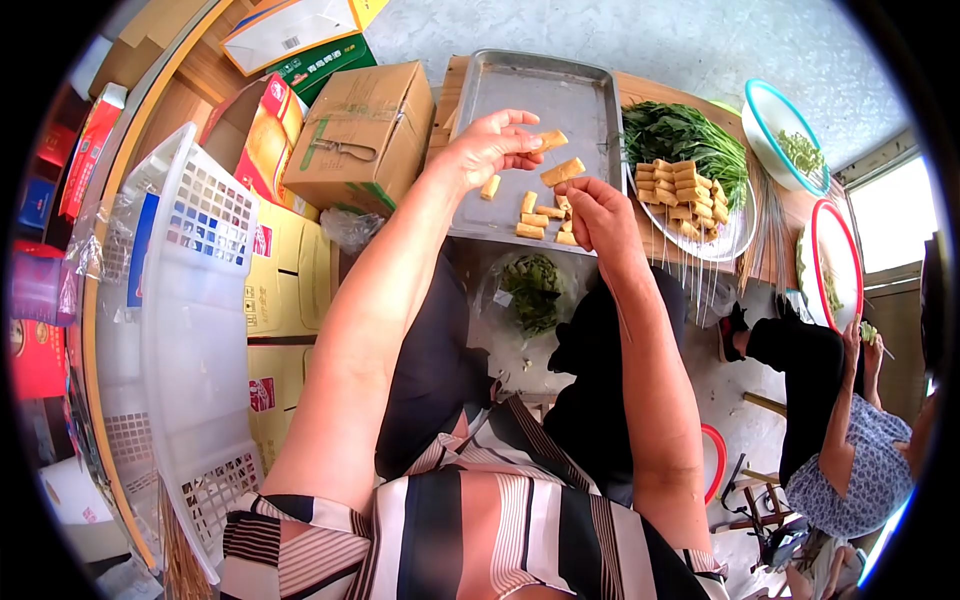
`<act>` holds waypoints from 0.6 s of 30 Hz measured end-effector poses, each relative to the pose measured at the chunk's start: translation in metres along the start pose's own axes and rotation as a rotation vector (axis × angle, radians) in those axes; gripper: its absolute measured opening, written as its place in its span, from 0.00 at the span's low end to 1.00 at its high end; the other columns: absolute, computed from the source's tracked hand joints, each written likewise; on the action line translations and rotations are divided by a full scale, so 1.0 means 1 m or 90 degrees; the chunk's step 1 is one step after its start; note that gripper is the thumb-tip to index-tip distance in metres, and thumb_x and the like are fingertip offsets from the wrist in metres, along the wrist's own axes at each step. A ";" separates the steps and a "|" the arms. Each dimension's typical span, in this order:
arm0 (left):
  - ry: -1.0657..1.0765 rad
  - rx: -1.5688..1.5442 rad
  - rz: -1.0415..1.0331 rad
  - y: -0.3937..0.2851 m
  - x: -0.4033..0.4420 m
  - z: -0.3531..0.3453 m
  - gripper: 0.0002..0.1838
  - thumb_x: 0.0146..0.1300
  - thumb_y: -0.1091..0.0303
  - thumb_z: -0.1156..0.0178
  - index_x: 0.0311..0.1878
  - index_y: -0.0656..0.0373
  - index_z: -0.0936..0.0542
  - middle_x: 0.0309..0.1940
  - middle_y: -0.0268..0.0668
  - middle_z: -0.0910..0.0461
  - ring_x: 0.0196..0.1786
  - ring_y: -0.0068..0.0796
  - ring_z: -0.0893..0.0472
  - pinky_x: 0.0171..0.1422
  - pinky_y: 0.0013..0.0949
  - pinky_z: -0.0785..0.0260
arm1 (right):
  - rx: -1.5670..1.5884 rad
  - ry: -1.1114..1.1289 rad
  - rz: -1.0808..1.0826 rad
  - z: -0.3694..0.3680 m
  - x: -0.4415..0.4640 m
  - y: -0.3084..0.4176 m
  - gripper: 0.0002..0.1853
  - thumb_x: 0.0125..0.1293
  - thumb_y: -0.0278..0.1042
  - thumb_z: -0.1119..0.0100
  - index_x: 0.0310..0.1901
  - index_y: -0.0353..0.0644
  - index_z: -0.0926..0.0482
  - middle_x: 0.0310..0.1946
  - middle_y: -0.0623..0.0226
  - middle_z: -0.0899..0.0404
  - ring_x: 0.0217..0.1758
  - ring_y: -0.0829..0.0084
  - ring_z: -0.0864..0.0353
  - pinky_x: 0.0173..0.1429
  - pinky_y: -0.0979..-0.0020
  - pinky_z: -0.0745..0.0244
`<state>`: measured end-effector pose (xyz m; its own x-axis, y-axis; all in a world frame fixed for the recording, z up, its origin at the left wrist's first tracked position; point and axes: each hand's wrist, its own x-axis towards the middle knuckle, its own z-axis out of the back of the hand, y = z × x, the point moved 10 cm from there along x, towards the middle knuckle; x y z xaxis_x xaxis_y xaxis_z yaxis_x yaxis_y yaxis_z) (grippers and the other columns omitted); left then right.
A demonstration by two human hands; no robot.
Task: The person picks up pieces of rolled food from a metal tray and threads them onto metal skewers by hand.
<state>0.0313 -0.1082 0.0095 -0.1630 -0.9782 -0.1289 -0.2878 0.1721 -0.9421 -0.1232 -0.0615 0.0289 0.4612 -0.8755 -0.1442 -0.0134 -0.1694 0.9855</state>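
Note:
Over the metal tray (540, 85), my left hand (492, 150) pinches a golden-brown roll (549, 141), which looks like tofu skin, between thumb and fingertips. Just below it, my right hand (606, 218) is closed, its fingertips at the lower edge of a second roll (562, 172). Whether a thin skewer runs through that roll I cannot make out. Several short rolls (530, 229) lie in the tray's near end, partly hidden behind my right hand. To the right, a white plate (738, 240) bears a stack of skewered rolls (682, 192).
Leafy greens (690, 140) lie behind the stack, with thin skewers (774, 225) beside them. Cardboard box (350, 130) and white plastic basket (190, 330) stand left. A bag of greens (530, 290) is below the tray. At right are a blue-rimmed basin (768, 110) and another person (850, 455) handling greens.

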 end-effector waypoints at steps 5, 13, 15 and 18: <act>0.044 0.028 -0.002 0.005 -0.002 -0.023 0.26 0.58 0.66 0.34 0.59 0.58 0.32 0.44 0.37 0.23 0.44 0.27 0.21 0.53 0.33 0.27 | -0.003 -0.047 0.006 0.005 0.005 -0.001 0.10 0.69 0.32 0.51 0.40 0.35 0.23 0.11 0.80 0.41 0.11 0.87 0.48 0.17 0.81 0.55; 0.061 -0.045 0.068 0.028 0.008 -0.012 0.17 0.64 0.58 0.42 0.52 0.57 0.26 0.42 0.35 0.22 0.43 0.26 0.21 0.48 0.31 0.26 | 0.071 -0.119 0.070 0.025 0.001 0.009 0.09 0.68 0.31 0.51 0.37 0.34 0.24 0.12 0.78 0.38 0.13 0.87 0.44 0.18 0.81 0.50; 0.036 0.288 0.153 0.054 0.011 0.000 0.13 0.66 0.57 0.46 0.45 0.56 0.22 0.39 0.31 0.21 0.40 0.24 0.21 0.42 0.29 0.27 | 0.089 -0.130 0.071 0.029 0.001 0.009 0.09 0.68 0.31 0.51 0.39 0.33 0.24 0.12 0.77 0.39 0.13 0.86 0.44 0.18 0.80 0.51; 0.075 0.630 0.243 0.086 0.008 0.004 0.10 0.59 0.61 0.43 0.41 0.51 0.17 0.31 0.29 0.20 0.33 0.21 0.23 0.33 0.28 0.30 | 0.073 -0.115 0.060 0.030 0.000 0.009 0.11 0.69 0.32 0.51 0.43 0.32 0.25 0.13 0.76 0.38 0.14 0.84 0.44 0.19 0.80 0.49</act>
<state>0.0089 -0.1017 -0.0741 -0.1853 -0.8532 -0.4875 0.6876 0.2419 -0.6846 -0.1497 -0.0762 0.0349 0.2870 -0.9549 -0.0763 -0.1539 -0.1246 0.9802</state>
